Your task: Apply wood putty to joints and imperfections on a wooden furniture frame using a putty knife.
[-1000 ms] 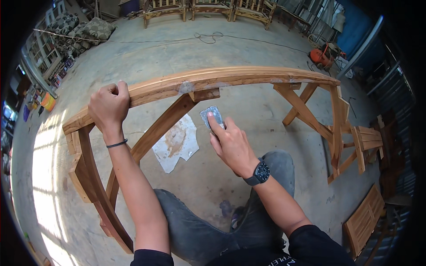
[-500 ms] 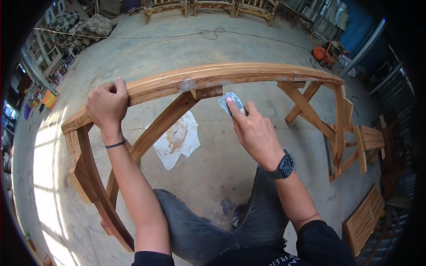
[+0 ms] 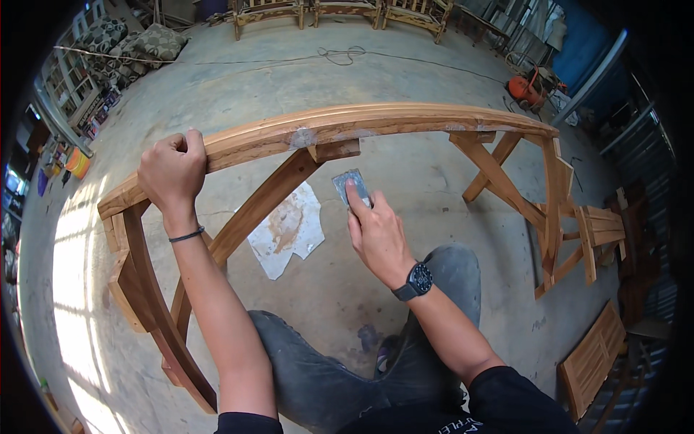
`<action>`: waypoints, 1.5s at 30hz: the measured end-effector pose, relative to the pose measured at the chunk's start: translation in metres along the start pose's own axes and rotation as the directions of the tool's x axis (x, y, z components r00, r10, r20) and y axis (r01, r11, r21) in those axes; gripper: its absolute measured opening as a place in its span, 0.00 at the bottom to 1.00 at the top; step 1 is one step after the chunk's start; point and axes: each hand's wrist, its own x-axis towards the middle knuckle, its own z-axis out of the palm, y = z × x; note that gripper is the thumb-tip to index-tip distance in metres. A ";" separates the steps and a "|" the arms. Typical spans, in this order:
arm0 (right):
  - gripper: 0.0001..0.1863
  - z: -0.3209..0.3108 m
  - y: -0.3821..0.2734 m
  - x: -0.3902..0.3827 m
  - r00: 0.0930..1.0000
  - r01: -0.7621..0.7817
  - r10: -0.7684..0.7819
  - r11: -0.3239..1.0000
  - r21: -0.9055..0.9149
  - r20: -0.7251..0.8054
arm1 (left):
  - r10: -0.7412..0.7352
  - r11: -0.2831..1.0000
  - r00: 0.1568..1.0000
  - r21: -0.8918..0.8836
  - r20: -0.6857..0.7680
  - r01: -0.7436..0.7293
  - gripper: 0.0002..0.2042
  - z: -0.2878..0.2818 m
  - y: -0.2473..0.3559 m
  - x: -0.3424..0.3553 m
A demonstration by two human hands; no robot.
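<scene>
A long curved wooden frame (image 3: pixel 405 119) spans the view on angled wooden legs, with pale filler patches (image 3: pixel 303 137) along its near face. My left hand (image 3: pixel 172 170) is closed around the rail near its left end. Below the rail, apart from it, my right hand (image 3: pixel 379 235) grips a small flat metal putty knife (image 3: pixel 350 185), index finger laid along the blade. The blade looks smeared with grey-white stuff. On the floor under the frame lies a white irregular sheet (image 3: pixel 300 228) bearing a brownish smear of paste.
A wooden panel (image 3: pixel 593 354) leans at the lower right. An orange compressor (image 3: pixel 525 90) stands at the far right, and a dark cord (image 3: pixel 343 54) crosses the floor. Wooden chairs (image 3: pixel 347 10) line the back. Patterned cushions (image 3: pixel 155 43) and a yellow bucket (image 3: pixel 78 163) are at the left.
My right hand has pulled the putty knife away from the rail, down and to the left. My left hand keeps its hold on the rail.
</scene>
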 end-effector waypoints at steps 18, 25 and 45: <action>0.28 -0.075 0.094 0.026 0.955 0.272 -0.234 0.934 -0.229 0.179 | 0.016 1.000 0.997 0.014 0.081 -0.017 0.20 0.004 -0.002 0.002; 0.30 -0.121 0.144 -0.026 0.884 -0.444 0.460 0.764 0.468 0.088 | 0.052 0.997 0.998 0.063 0.042 -0.054 0.20 0.004 -0.018 0.004; 0.30 -0.089 0.191 0.021 0.898 -0.230 0.190 0.972 -0.056 -0.398 | 0.036 0.998 0.997 0.056 0.075 -0.041 0.21 0.009 -0.022 0.008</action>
